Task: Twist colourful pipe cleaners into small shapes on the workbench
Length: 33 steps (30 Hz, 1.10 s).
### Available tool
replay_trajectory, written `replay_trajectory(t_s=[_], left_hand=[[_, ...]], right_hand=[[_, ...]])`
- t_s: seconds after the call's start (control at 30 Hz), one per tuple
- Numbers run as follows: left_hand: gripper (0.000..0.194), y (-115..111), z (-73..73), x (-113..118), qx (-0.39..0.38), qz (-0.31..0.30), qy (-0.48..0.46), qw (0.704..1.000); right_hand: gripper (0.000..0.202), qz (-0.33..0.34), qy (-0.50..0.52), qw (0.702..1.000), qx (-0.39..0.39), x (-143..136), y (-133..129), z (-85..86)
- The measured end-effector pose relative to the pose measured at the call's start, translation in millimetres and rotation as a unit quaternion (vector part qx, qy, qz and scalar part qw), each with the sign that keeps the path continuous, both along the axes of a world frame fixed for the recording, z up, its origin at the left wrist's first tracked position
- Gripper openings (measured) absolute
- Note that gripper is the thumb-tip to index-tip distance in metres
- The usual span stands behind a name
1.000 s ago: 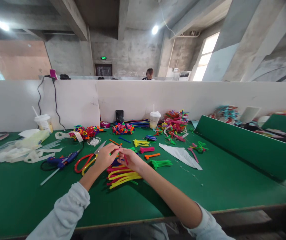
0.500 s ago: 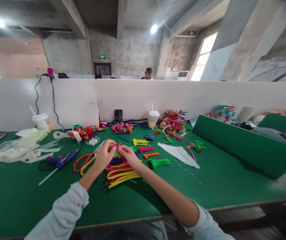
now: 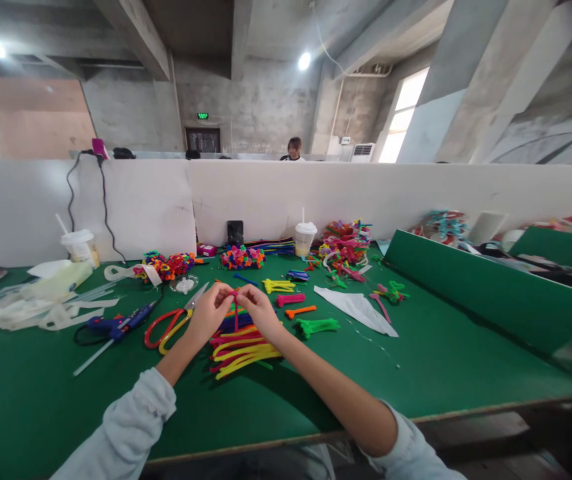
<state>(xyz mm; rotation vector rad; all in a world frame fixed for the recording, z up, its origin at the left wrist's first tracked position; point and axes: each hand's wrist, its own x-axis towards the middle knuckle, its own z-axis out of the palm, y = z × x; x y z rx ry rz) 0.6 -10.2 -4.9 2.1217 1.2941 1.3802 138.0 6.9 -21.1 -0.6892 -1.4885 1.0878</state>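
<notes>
A pink pipe cleaner (image 3: 237,316) hangs between my hands, its upper end pinched by the fingers of both. My left hand (image 3: 211,309) is closed on it from the left, my right hand (image 3: 259,309) from the right; the fingertips nearly meet. Beneath them lies a bundle of yellow, red and dark blue pipe cleaners (image 3: 246,350), partly hidden by the hands. Scissors (image 3: 170,327) with red and yellow handles rest beside my left wrist. Right of my hands are small bundles of bent pipe cleaners: yellow (image 3: 279,286), pink (image 3: 291,300) and green (image 3: 317,327), plus an orange piece (image 3: 301,311).
A blue glue gun (image 3: 122,324) and plastic bags (image 3: 21,303) lie at left. Lidded cups (image 3: 305,240) and piles of colourful pipe-cleaner pieces (image 3: 345,245) stand along the white partition (image 3: 391,193). A white sheet (image 3: 356,310) and a green divider board (image 3: 466,290) are at right.
The pink pipe cleaner now hangs straight down below my fingers, where it slanted to the right before. Both hands stay close together, and the view has shifted slightly.
</notes>
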Motion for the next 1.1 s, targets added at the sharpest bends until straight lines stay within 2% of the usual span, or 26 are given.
replay_trajectory(t_s=[0.27, 0.77, 0.97, 1.1], left_hand=[[0.010, -4.1, 3.7, -0.6, 0.035, 0.008, -0.022, 0.999], [0.008, -7.7, 11.5, 3.9, -0.001, 0.029, -0.004, 1.000], [0.008, -7.1, 14.4, 2.2, -0.052, -0.006, -0.014, 0.999], [0.010, -6.2, 13.4, 0.7, -0.052, -0.017, -0.018, 0.998]], right_hand=[[0.020, 0.053, 0.058, 0.996, -0.039, -2.9, -3.1, 3.6], [0.023, 0.028, 0.086, 0.994, -0.060, -5.2, -3.3, 1.2], [0.023, 0.033, 0.094, 0.992, -0.073, -5.9, -0.3, -2.9], [0.020, 0.040, 0.106, 0.990, -0.089, -6.0, 0.5, -3.9]])
